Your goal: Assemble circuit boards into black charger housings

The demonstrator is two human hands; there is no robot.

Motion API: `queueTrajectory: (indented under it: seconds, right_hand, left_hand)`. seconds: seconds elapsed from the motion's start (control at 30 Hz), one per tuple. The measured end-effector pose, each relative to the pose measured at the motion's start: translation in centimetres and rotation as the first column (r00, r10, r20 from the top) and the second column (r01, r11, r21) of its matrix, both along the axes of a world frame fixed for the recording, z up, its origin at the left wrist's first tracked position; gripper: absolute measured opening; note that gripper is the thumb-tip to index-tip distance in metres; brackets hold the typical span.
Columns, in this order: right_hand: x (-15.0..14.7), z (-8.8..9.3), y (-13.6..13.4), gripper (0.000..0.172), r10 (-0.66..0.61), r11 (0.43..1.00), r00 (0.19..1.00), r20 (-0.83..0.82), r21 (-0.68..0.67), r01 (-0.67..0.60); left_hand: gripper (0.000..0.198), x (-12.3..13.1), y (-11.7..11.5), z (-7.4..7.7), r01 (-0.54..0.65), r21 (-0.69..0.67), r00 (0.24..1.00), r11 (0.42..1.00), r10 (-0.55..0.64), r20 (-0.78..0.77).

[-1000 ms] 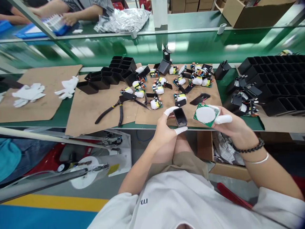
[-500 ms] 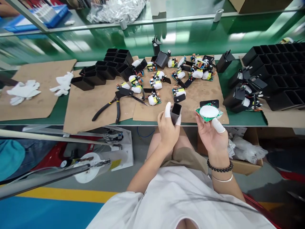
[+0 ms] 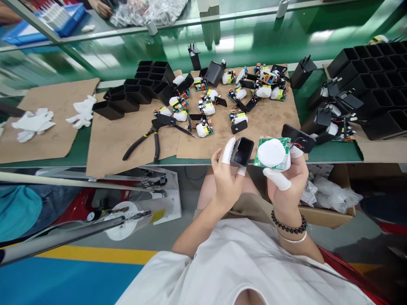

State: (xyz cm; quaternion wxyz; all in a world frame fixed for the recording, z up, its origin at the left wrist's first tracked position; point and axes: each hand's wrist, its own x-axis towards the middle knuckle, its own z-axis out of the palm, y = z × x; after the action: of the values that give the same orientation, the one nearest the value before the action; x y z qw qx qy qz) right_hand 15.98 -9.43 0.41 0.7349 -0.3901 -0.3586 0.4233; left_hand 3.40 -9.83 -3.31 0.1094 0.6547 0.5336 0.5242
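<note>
My left hand [image 3: 227, 178] is closed around a black plastic charger housing [image 3: 242, 151], its open end facing up toward me. White finger cots cover some fingertips of both hands. Just to the right, my right hand [image 3: 288, 182] grips a green circuit board [image 3: 271, 153] with a round white pad on its face. Red wires join that board to a black end cap [image 3: 299, 138] beside it. The board is apart from the housing, a small gap between them. Behind my hands, several circuit boards with white blobs and yellow parts [image 3: 205, 127] lie on the cardboard [image 3: 263, 123].
Black-handled pliers [image 3: 155, 133] lie left of my hands. Empty black housings [image 3: 127, 97] stand behind them, and a larger block of housings [image 3: 381, 89] is at right. White gloves [image 3: 33, 123] rest on the left cardboard. A co-worker's hand [image 3: 102, 8] shows beyond the ledge.
My right hand has turned the board toward me and left toward the housing. The black cap, lying on the cardboard before, is now lifted with it. My left hand has tilted the housing.
</note>
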Motion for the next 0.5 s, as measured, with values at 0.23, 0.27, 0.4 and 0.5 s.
queueTrajectory:
  seconds: [0.23,0.27,0.4,0.5]
  right_hand:
    - [-2.8,2.5,-1.1,0.042,0.009,0.968,0.975,0.221,0.243,-0.064]
    - [-2.9,2.7,-1.2,0.044,0.013,0.964,0.975,0.222,0.256,-0.071]
    - [-2.7,2.7,-1.5,0.054,-0.018,0.959,0.97,0.243,0.279,-0.052]
    - [-2.6,2.7,-1.7,0.059,-0.015,0.968,0.958,0.285,0.246,-0.058]
  left_hand:
    - [0.058,0.1,-1.0,2.7,0.011,0.159,1.0,0.987,-0.01,-0.008]
    - [0.058,0.1,-0.9,2.8,0.003,0.18,1.0,0.984,-0.002,-0.007]
    - [0.056,0.3,-0.8,2.8,-0.004,0.204,1.0,0.979,0.001,0.016]
    - [0.052,0.6,-0.9,2.3,-0.007,0.175,0.997,0.984,-0.007,0.079]
